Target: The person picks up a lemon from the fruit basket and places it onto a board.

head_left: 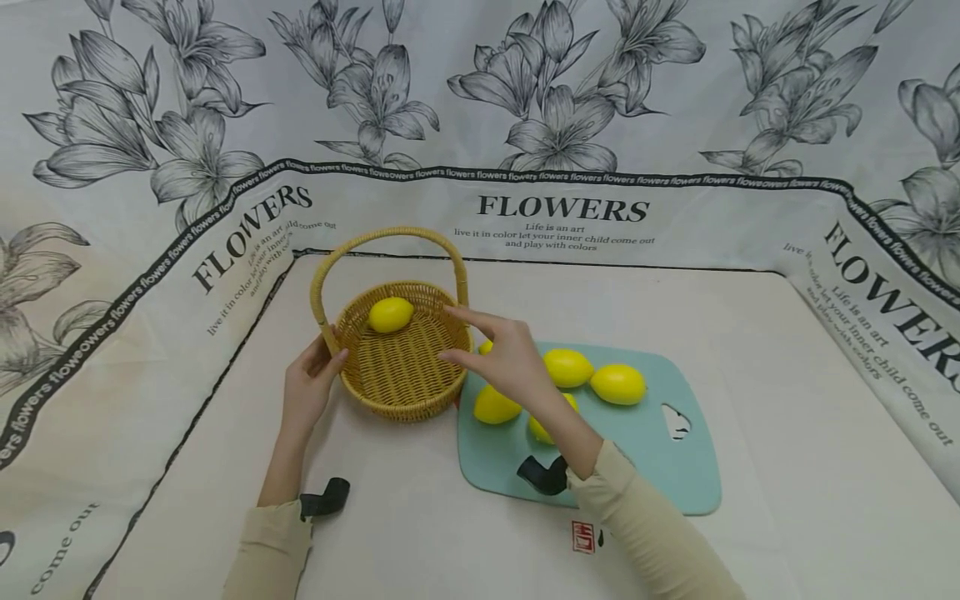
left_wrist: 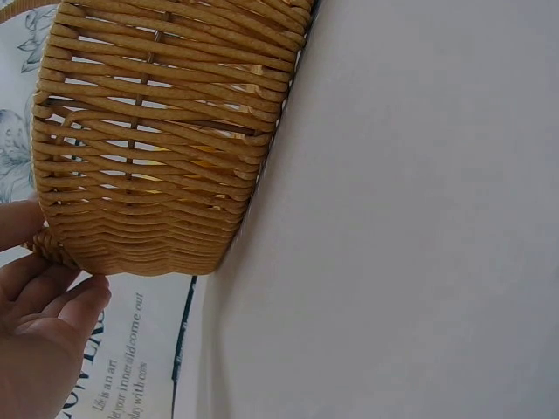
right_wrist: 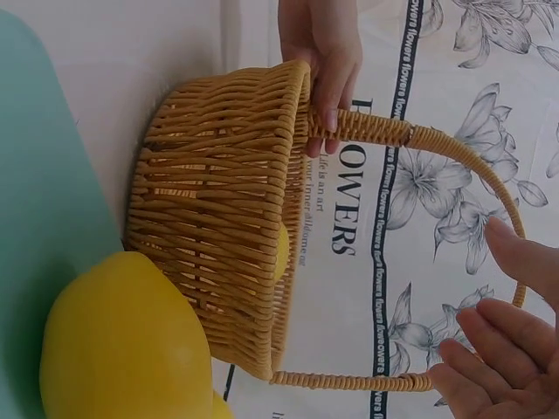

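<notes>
A woven wicker basket (head_left: 405, 400) with an arched handle (head_left: 390, 232) stands upright on the table, and one yellow lemon (head_left: 391, 315) lies inside it. At the basket's left side, my left hand (head_left: 307, 387) pinches the foot of the handle by the rim; the left wrist view shows the fingers (left_wrist: 80, 305) there. My right hand (head_left: 510, 358) hovers over the basket's right rim, thumb and fingers spread, holding nothing. Below it, several lemons (head_left: 618, 384) lie on a light green cutting board (head_left: 637, 467). In the right wrist view, one lemon (right_wrist: 122, 340) looms close.
The board touches or nearly touches the basket's right side; its cutout handle (head_left: 677, 422) points right. A white tablecloth (head_left: 397, 517) with printed flowers and lettering covers the table and rises behind it. Dark wrist pieces (head_left: 326, 497) sit at both sleeves.
</notes>
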### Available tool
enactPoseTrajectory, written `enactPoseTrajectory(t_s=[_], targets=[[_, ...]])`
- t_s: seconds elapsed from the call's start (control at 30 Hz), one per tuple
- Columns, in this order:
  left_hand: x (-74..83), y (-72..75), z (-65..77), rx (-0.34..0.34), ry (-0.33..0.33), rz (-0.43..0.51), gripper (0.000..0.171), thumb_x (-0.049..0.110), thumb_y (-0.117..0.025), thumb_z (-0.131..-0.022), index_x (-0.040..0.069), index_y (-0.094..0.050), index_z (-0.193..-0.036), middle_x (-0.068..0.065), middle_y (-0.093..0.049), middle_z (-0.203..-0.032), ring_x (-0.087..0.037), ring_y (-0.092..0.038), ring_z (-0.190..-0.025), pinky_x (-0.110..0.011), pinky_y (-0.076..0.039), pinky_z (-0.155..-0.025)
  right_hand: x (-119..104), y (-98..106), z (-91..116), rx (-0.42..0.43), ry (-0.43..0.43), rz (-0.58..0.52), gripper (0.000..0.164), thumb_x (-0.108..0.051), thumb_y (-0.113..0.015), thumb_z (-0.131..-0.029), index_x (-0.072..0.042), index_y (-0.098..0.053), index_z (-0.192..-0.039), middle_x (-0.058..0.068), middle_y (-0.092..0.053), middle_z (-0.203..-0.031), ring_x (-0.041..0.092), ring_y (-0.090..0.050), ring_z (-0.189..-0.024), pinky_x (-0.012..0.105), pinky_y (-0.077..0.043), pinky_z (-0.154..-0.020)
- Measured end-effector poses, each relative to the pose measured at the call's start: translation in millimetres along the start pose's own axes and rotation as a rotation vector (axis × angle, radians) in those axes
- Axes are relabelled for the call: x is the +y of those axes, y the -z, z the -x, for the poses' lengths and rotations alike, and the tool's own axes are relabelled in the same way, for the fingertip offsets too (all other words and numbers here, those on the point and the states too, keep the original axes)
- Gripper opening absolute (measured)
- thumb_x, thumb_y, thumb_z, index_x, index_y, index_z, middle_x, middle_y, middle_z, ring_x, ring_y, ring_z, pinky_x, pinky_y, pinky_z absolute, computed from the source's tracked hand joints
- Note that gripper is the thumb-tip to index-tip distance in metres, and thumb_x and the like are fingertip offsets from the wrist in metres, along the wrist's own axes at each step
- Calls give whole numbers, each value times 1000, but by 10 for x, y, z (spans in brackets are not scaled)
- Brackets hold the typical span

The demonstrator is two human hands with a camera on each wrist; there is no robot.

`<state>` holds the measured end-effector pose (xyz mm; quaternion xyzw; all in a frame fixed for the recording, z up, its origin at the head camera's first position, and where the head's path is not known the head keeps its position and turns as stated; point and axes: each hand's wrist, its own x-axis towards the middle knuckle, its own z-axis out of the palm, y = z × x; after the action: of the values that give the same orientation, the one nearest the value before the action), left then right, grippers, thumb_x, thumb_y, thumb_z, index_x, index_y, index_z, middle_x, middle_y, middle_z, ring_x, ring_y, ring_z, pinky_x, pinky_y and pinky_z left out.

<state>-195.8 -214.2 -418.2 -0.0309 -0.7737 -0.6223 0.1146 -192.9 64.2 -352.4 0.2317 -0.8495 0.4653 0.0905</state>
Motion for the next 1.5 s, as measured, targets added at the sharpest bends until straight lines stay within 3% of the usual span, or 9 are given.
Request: enactPoseTrajectory(t_s=[0.23, 0.47, 0.63, 0.73, 0.93, 1.1, 1.2, 1.33, 1.5], targets=[[-24, 12, -9, 12, 11, 3, 52, 9, -59, -97, -4, -40, -143, -21, -45, -143, -34, -44, -131, -18, -45, -98, -14, -53, -60, -8, 18, -8, 56, -25, -80, -81, -14, -61, -132, 6, -59, -132, 22, -50, -127, 41, -40, -107], [-302, 33, -112, 26, 0, 17, 53, 17, -61, -96, 4, -43, -144, -13, -48, -143, -27, -46, -130, -18, -45, -98, -35, -104, -148, -26, 15, 20, 57, -24, -80, -80, -13, -60, -132, 5, -59, -132, 23, -51, -126, 42, -41, -106], [-377, 30, -133, 32, -60, 42, 53, 17, -62, -96, 2, -43, -143, -14, -49, -141, -28, -47, -129, -18, -44, -98, -43, -133, -212, -37, 14, 49, 56, -27, -80, -81, -18, -61, -132, 1, -61, -130, 21, -54, -122, 40, -45, -103], [-376, 29, -138, 32, -75, 51, 53, 17, -62, -95, 0, -44, -142, -16, -50, -140, -30, -47, -129, -16, -45, -96, -51, -149, -248, -41, 21, 60, 55, -28, -80, -81, -20, -61, -132, 1, -62, -129, 17, -63, -102, 37, -51, -94], [-136, 20, -68, 7, -45, 49, 52, 8, -60, -96, -6, -40, -142, -23, -46, -141, -37, -45, -129, -13, -46, -92, -63, -178, -317, -48, 25, 73, 56, -28, -80, -80, -17, -61, -132, 3, -62, -128, 15, -51, -69, 31, -50, -81], [-73, 18, -49, -2, -46, 62, 51, 4, -59, -96, -11, -39, -140, -26, -45, -141, -38, -43, -130, -13, -44, -94, -64, -201, -368, -61, 19, 84, 55, -27, -80, -81, -15, -61, -132, 2, -62, -129, 17, -63, -100, 33, -50, -94], [-178, 24, -89, 3, -45, 84, 51, 5, -59, -96, -9, -40, -141, -24, -45, -142, -36, -44, -130, -14, -44, -95, -71, -214, -397, -67, 17, 94, 55, -27, -80, -81, -14, -61, -132, 2, -62, -129, 15, -63, -87, 31, -53, -84], [-330, 26, -140, 18, -44, 69, 53, 11, -61, -96, -2, -41, -143, -18, -47, -142, -32, -45, -130, -16, -45, -96, -79, -242, -442, -76, 7, 116, 56, -28, -79, -81, -14, -61, -132, 6, -66, -122, 9, -34, -52, 23, -41, -56], [-374, 12, -151, 35, -48, 43, 53, 15, -62, -96, 2, -44, -143, -15, -49, -141, -29, -48, -128, -18, -46, -96, -88, -272, -511, -89, -7, 118, 56, -28, -79, -82, -12, -60, -132, 12, -68, -114, 7, -20, -42, 21, -31, -44]])
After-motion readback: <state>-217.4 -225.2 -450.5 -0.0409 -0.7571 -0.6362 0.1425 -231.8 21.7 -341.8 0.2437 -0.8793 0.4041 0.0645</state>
